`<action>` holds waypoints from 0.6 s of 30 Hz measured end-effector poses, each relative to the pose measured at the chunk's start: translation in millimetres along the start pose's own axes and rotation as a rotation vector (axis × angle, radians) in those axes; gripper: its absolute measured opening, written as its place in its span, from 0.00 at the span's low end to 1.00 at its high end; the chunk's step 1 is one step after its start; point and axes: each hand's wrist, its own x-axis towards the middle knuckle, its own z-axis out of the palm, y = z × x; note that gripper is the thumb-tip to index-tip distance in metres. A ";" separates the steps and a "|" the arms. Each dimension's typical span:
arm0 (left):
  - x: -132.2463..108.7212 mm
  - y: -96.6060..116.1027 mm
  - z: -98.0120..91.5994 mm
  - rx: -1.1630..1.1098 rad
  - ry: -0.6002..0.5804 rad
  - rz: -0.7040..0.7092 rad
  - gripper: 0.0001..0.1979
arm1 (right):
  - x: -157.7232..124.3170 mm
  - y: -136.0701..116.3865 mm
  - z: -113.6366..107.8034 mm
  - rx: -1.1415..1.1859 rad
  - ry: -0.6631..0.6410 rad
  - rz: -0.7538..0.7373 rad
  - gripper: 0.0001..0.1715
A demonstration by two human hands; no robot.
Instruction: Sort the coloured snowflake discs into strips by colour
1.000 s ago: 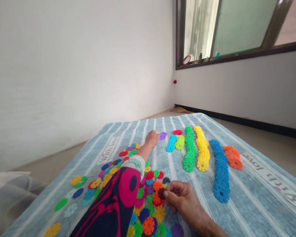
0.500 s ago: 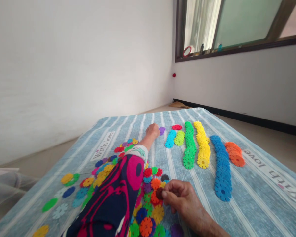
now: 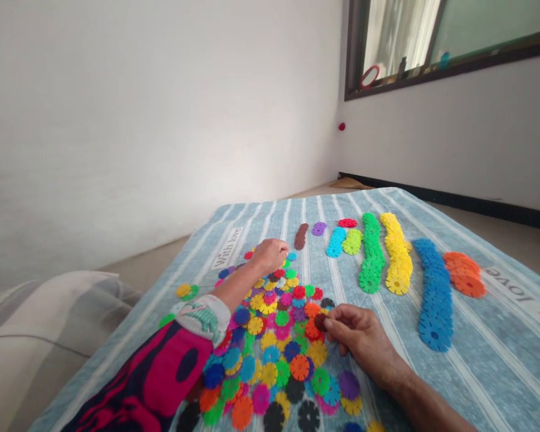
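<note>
A heap of mixed coloured plastic snowflake discs [image 3: 274, 336] lies on a blue striped mat [image 3: 477, 348]. My left hand [image 3: 269, 254], in a pink and dark patterned sleeve, rests curled over the far edge of the heap; what it holds is hidden. My right hand [image 3: 357, 333] pinches a brown disc [image 3: 320, 322] just above the heap's right side. Beyond the heap lie sorted rows: brown [image 3: 301, 236], purple [image 3: 318, 228], red [image 3: 347, 222], light blue [image 3: 335, 242], lime [image 3: 353, 241], green [image 3: 371, 252], yellow [image 3: 396, 252], blue [image 3: 433, 294], orange [image 3: 464, 273].
White walls [image 3: 139, 120] stand behind the mat, with a dark-framed window [image 3: 432, 48] at top right and a dark baseboard [image 3: 454, 201] below it. A pale cushion [image 3: 40, 324] lies at the left, beside the mat's edge.
My left hand pulled back from the purple discs at the rows to the far edge of the heap. The view swung left, uncovering the brown row. My right hand keeps its pinch on the brown disc.
</note>
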 end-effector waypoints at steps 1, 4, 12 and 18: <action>-14.1 -1.1 -0.8 0.004 -0.005 0.014 0.11 | -0.4 0.4 -0.8 -0.001 -0.006 -0.003 0.17; -53.8 -1.1 -1.8 0.031 -0.006 0.064 0.11 | -1.8 1.9 -3.1 0.012 -0.016 -0.003 0.16; -121.6 6.2 1.4 0.049 -0.030 0.194 0.10 | -4.0 2.5 -5.3 -0.008 -0.020 -0.015 0.17; -151.5 2.5 6.9 0.039 0.071 0.108 0.14 | -5.0 0.5 -4.4 0.004 -0.029 -0.034 0.18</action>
